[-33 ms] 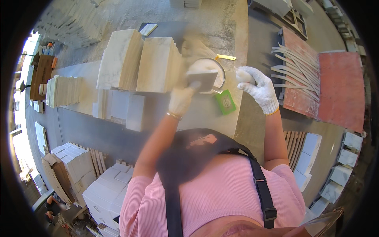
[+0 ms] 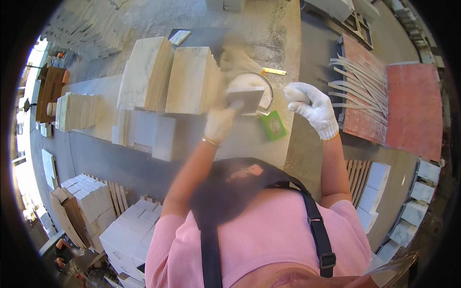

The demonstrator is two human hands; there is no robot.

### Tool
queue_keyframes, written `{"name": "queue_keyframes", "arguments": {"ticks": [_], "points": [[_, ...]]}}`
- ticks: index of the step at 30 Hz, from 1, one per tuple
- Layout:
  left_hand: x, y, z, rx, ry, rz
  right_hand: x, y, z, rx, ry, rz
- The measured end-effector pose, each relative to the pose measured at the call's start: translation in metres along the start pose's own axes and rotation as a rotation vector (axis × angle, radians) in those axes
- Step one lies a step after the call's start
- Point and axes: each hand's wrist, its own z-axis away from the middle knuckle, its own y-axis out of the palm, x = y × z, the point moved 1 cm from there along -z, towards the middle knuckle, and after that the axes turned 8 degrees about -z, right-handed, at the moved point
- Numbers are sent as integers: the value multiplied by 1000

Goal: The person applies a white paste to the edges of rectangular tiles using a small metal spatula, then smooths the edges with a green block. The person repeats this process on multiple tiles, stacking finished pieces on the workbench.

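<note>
My left hand (image 2: 220, 124), in a white knit glove, grips a square grey tile (image 2: 246, 101) by its near left edge, with the thumb on its face. The tile is tilted above a round container (image 2: 269, 96) with pale contents that I cannot make out. My right hand (image 2: 314, 108), also gloved, is closed round a whitish rounded lump (image 2: 297, 96), held to the right of the container and apart from the tile. Just below the container lies a green rectangular item (image 2: 274, 126). Beyond it rests a yellow-handled tool (image 2: 274, 71).
Two stacks of marble tiles (image 2: 144, 74) (image 2: 189, 79) stand on the work table to my left. White slabs (image 2: 164, 138) lean below them. On the right, a red board (image 2: 414, 108) carries pale strips (image 2: 360, 89). White boxes (image 2: 127, 235) are piled at lower left.
</note>
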Motion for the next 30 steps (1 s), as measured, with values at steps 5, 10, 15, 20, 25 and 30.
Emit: {"name": "queue_keyframes", "arguments": {"ticks": [5,10,15,20,25,30], "points": [[13,1,-2,-32,-13,25,28,8,-2,1,-37,135],[20,1,-1,-35,28,33,34,5,-7,4,-107,352],[24,2,-4,-8,70,85,43,3,-8,38,-187,490],[29,2,-4,6,35,88,49,7,-9,53,-275,572],[30,2,-5,4,16,91,52,8,-10,66,-289,606],[25,1,-3,15,55,-18,52,8,-10,80,-287,638]]}}
